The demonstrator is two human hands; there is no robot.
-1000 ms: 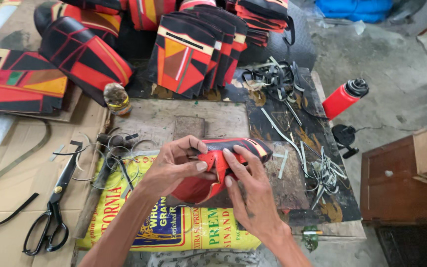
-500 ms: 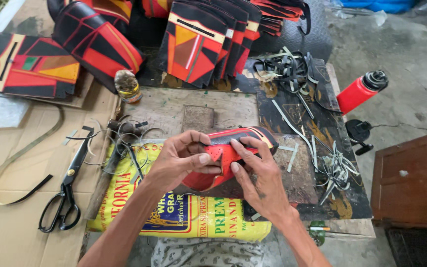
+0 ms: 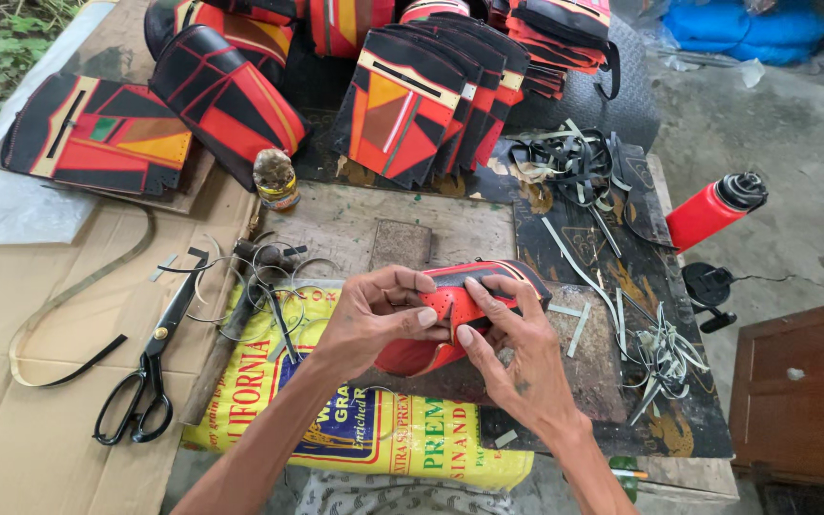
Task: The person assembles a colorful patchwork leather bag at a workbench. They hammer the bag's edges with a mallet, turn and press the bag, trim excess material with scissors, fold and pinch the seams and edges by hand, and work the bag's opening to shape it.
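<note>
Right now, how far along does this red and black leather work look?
Done: stacks of finished-looking red, black and orange panels stand at the back. In hand: the left hand and right hand press a red and black piece between their fingers. Left: hard to say; cut strips and scissors lie beside it.

The red leather piece is a curved, shell-shaped panel, bright red with black edging along its upper rim. A field of small punched holes marks its near face. It sits tilted, long axis running from 7 o'clock to 2 o'clock, raised above the counter. Its lower red lobe points toward 7 o'clock; its black-trimmed end points toward 2 o'clock. Fingers cover parts of its middle.
</note>
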